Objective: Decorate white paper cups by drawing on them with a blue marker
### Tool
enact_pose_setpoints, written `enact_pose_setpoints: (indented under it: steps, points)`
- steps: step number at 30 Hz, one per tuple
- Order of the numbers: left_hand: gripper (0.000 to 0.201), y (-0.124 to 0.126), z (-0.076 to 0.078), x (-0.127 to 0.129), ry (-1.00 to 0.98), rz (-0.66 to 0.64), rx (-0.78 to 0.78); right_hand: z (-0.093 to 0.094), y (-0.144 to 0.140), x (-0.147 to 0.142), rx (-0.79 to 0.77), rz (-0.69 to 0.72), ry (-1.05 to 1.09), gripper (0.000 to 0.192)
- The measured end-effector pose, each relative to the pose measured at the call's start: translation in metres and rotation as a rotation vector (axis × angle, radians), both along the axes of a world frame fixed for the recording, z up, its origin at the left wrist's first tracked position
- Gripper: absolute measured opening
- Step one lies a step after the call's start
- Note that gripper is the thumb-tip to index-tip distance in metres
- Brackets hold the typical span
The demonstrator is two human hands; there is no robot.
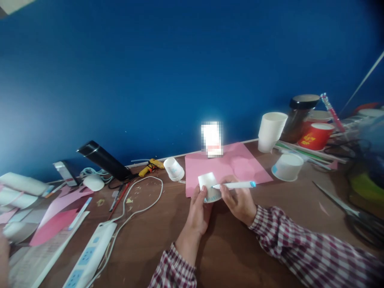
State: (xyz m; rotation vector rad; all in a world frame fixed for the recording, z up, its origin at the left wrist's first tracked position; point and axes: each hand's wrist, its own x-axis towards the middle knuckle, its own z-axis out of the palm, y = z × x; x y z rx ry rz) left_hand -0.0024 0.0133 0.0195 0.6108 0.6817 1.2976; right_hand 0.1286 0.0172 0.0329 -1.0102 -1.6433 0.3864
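Gripping a small white paper cup from the left side, the left hand has its fingers curled around the cup's wall, the thumb up along the near face. The cup sits low over the brown table, just at the near edge of a pink paper sheet, and seems to be turned with its rim downward, though blur makes that hard to settle. A band of blue marks runs along its lower edge. The right hand has its fingers pinched together on a white marker with a blue end, which lies almost level, its tip touching the cup's side. Both wrists show checked red-and-white sleeves. Left of the hands, a white cable loops toward a white power strip. Beyond the pink sheet, another small cup lies tipped on its side beside a yellow glue gun. To the right stand a stack of white cups, a low white bowl-shaped cup and a red paper cup, with scissors near the right edge.
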Motion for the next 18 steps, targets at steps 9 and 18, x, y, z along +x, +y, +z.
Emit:
enact_pose_setpoints:
  steps: [9,18]
  points:
    - [0.027,-0.0012,0.0016,0.0001,0.008,-0.003,-0.004,0.0015,0.0009,0.0015,-0.028,-0.025,0.014,0.01]
    - [0.029,-0.0015,0.0018,0.0001,0.013,-0.009,-0.004,0.0013,0.002,0.0024,-0.024,-0.04,0.021,0.009]
